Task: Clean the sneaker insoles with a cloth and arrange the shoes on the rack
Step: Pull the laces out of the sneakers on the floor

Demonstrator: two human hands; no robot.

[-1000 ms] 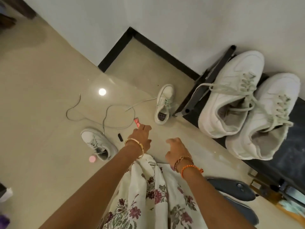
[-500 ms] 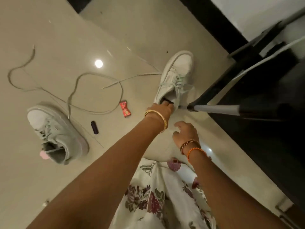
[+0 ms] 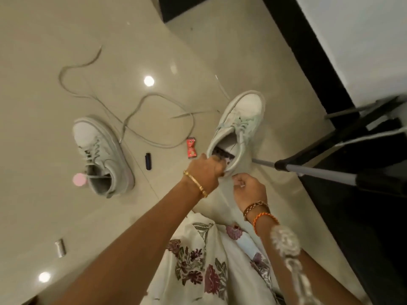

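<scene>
Presently, the left hand (image 3: 206, 169) grips the heel rim of the right sneaker (image 3: 239, 128), its fingers curled over the rim and into the opening, where a dark patterned insole (image 3: 221, 155) shows. This sneaker rests on the beige floor (image 3: 55, 62), toe pointing away from the person, close to the black foot of the rack (image 3: 343, 150) at the right edge of the floor. The right hand (image 3: 248, 190) sits just beside the heel, at its near side; its fingers are curled loosely inward, and it is not possible to tell whether they pinch anything or touch the shoe. A gold bangle (image 3: 196, 183) sits on the left wrist; brown and orange bands (image 3: 259, 213) on the right.

The left sneaker (image 3: 101, 155) stands well apart, further left on the floor, toe also away, its laces in place. A small pink object (image 3: 78, 179) lies touching its near left side. A loose lace (image 3: 136, 111) curls across the floor between and beyond the two shoes. A red wrapper (image 3: 191, 148) lies just beside the right sneaker's left flank, and a small dark object (image 3: 148, 161) lies near it, between the shoes. A grey metal tube (image 3: 308, 170) of the rack juts out near the right sneaker's heel. Floral cloth (image 3: 198, 260) of the person's garment fills the near edge.
</scene>
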